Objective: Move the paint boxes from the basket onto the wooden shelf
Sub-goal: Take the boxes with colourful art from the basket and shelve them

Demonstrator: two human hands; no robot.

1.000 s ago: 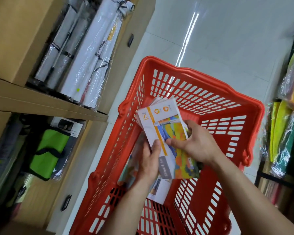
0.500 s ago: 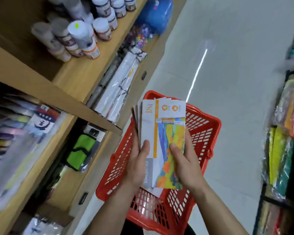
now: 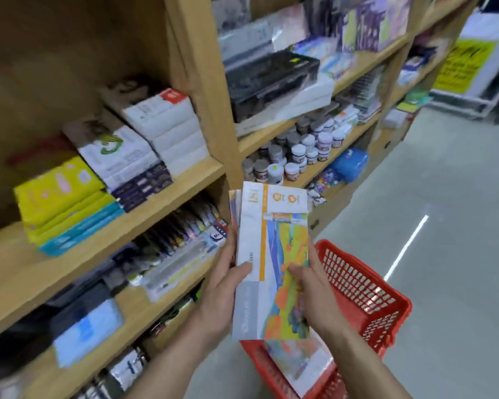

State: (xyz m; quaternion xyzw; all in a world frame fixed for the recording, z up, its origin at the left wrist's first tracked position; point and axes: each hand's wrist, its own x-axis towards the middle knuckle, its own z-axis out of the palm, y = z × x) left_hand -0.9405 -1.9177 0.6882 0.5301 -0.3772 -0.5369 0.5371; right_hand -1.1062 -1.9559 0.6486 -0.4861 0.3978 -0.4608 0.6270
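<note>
I hold a small stack of flat paint boxes (image 3: 274, 249), white with an orange stripe and a bright painted picture, upright in front of me. My left hand (image 3: 222, 289) grips the stack's left edge and my right hand (image 3: 314, 292) grips its right edge. Below them the red plastic basket (image 3: 366, 300) stands on the floor, with another paint box (image 3: 297, 361) lying inside. The wooden shelf (image 3: 104, 240) rises at the left, its boards stacked with boxes.
On the shelf lie yellow and teal packs (image 3: 61, 203), white and navy boxes (image 3: 144, 145), paint jars (image 3: 297, 151) and black cases (image 3: 268, 79). Lower boards hold wrapped brushes and pads. Grey floor (image 3: 444, 254) opens to the right. A yellow sign (image 3: 461, 64) stands far right.
Both hands lifted the stack of paint boxes up out of the basket. My view rose from the basket to the shelf's upper boards, and the basket now sits lower right.
</note>
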